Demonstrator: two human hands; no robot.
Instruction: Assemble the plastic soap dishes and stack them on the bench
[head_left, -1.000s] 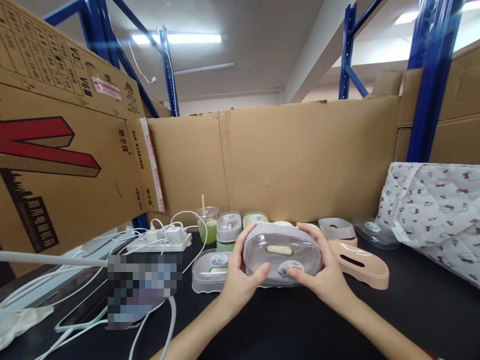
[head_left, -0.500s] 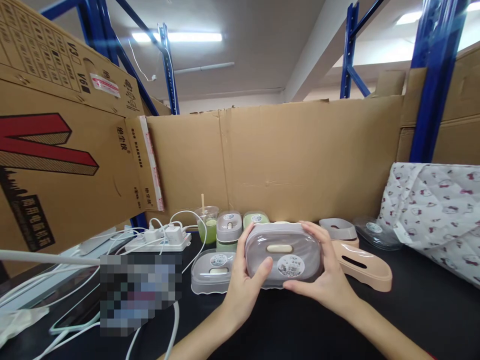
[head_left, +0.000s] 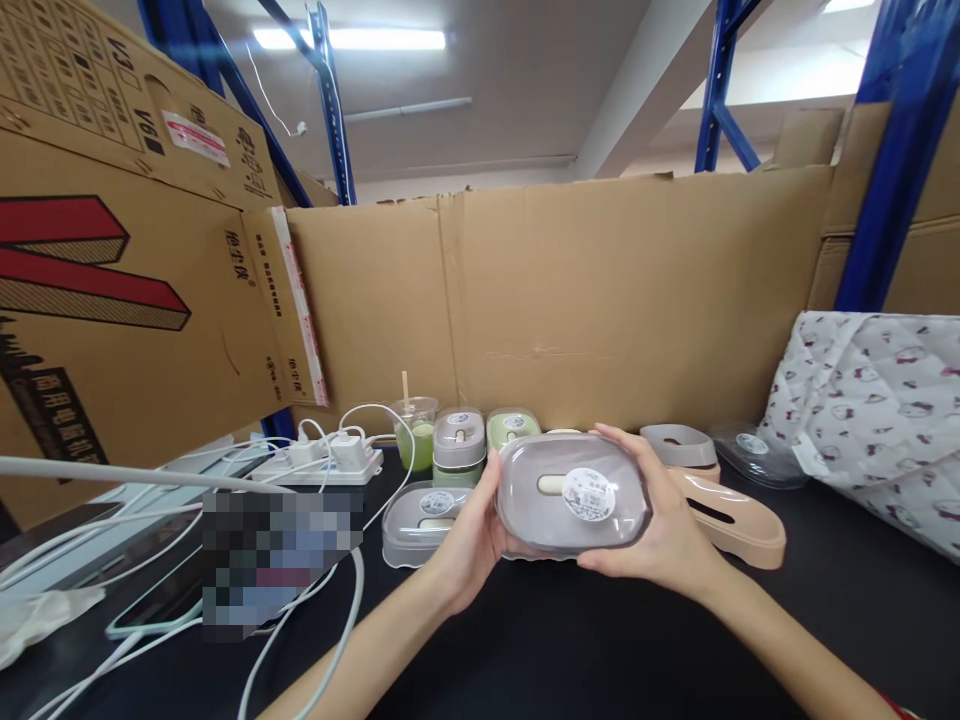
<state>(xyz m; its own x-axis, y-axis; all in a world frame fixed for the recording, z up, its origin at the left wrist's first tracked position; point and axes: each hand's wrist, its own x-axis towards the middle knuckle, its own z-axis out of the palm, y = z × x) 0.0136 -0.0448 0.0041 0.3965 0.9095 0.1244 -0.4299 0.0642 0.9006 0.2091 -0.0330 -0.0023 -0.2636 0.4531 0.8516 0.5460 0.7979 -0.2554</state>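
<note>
A grey rounded-oval box (head_left: 521,510) with a shiny see-through cover, a pale central slot and a round printed sticker is held up over the black table, its top facing me. My left hand (head_left: 480,525) grips its left end, with the fingers partly hidden behind. At the right end, my right hand (head_left: 660,510) has fingers over the upper edge and the thumb along the lower edge. A similar grey box (head_left: 412,535) lies just left of my left hand. Beyond my right hand sits a peach slotted cover (head_left: 739,522).
Behind stand a small grey box (head_left: 459,440), a green one (head_left: 514,425) and a green drink cup (head_left: 418,445). White cables and a power strip (head_left: 360,468) lie left, beside a phone (head_left: 161,600). A grey slotted piece (head_left: 679,450), clear covers (head_left: 757,465) and patterned fabric (head_left: 870,400) are right.
The held box has turned, its sticker shifting up and slightly right. My left thumb has moved off its face to the left edge. The camera view has shifted slightly.
</note>
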